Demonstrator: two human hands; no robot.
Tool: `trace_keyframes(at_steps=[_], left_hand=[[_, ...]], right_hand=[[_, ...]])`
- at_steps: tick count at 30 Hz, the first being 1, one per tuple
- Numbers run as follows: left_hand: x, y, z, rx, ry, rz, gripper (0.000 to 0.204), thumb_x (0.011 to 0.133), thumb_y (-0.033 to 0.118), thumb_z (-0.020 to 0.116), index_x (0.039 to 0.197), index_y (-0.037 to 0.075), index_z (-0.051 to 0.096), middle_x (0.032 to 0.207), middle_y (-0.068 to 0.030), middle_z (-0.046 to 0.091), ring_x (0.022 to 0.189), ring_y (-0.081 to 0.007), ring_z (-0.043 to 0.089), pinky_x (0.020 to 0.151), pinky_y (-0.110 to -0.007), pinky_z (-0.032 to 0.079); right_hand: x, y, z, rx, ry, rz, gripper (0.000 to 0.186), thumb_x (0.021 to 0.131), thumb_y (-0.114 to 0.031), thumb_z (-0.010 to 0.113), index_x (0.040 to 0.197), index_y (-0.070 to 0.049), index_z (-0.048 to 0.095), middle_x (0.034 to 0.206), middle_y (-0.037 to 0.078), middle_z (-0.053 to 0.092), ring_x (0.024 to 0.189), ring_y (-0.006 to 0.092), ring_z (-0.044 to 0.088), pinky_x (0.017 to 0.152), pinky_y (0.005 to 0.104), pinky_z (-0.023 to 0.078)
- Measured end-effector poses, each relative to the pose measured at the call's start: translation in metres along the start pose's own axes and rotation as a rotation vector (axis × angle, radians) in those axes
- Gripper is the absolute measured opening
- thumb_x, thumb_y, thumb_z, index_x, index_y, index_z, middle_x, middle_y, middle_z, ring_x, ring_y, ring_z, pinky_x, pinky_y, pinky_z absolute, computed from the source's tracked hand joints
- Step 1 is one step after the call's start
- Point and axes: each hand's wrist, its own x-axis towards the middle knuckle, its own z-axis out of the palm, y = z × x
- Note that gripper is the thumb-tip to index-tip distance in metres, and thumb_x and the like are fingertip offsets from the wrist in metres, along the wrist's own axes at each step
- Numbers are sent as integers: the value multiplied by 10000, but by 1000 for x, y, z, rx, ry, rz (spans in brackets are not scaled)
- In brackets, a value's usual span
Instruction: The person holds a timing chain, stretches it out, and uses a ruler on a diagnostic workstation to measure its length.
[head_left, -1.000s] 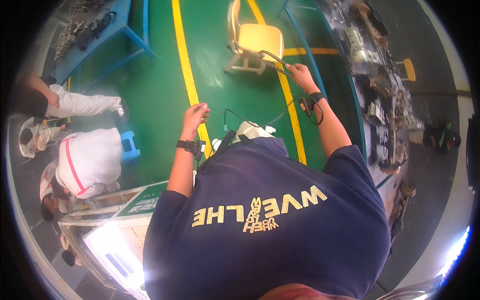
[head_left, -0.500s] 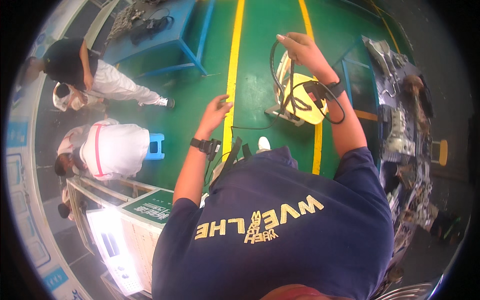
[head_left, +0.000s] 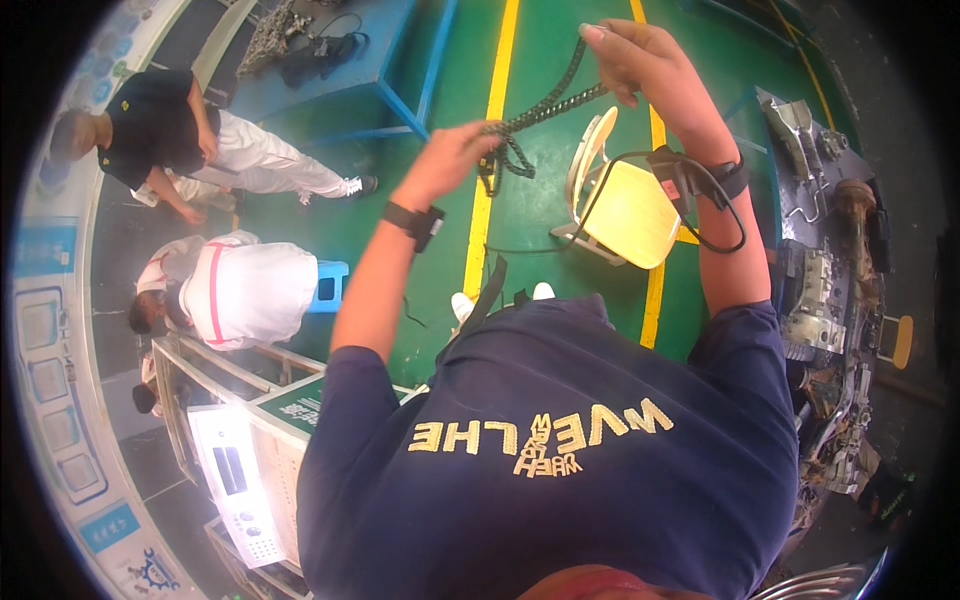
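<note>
A dark linked chain (head_left: pixel 552 108) stretches between my raised hands, above the green floor. My left hand (head_left: pixel 445 162) is closed on its left end, with a loose loop hanging below the fingers; the fingertips are a little blurred. Higher up at the right, my right hand (head_left: pixel 650 72) grips the other end, where two strands run down and left from the thumb and curled fingers. Each wrist wears a black strap with a small device, and a thin black cable (head_left: pixel 738 240) loops from the right one along the forearm.
A yellow-seated chair (head_left: pixel 630 215) stands beyond my right forearm. Metal engine parts (head_left: pixel 815 300) crowd a bench at the right. A blue table (head_left: pixel 350 85) is at the far left, with two people (head_left: pixel 160 130) (head_left: pixel 250 290) nearby and a white cabinet (head_left: pixel 235 480) lower left.
My left hand has risen and taken hold of the chain, which hung from my right hand alone before. The chain now spans both hands. The whole view has shifted slightly.
</note>
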Motion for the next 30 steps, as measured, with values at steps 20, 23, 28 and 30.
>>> trace_keyframes(at_steps=[20,23,28,30], left_hand=[[27,265,-183,250,-159,83,320,1024,239,670,765,60,613,634,96,466,578,-5,389,505,-218,303],[18,280,-197,707,-118,74,298,987,230,722,805,10,640,641,88,486,600,-18,422,514,-232,323],[4,292,-213,531,-137,58,266,985,219,725,818,22,663,687,87,517,614,-2,426,519,-215,319],[-5,295,-218,538,-41,-26,236,986,213,725,852,24,681,697,90,533,609,7,435,516,-203,320]], right_hand=[[35,119,135,217,-334,-130,417,978,-414,684,762,-93,529,669,-42,452,637,65,430,594,257,371],[36,117,150,214,-316,-70,396,944,-425,728,812,-77,593,710,-44,505,658,67,483,600,247,399],[27,138,161,195,-244,-96,334,959,-366,731,897,-48,649,792,-17,596,748,65,566,645,242,461],[16,150,169,291,-209,-27,301,975,-331,713,922,-42,653,818,-7,611,776,69,577,665,248,475]])
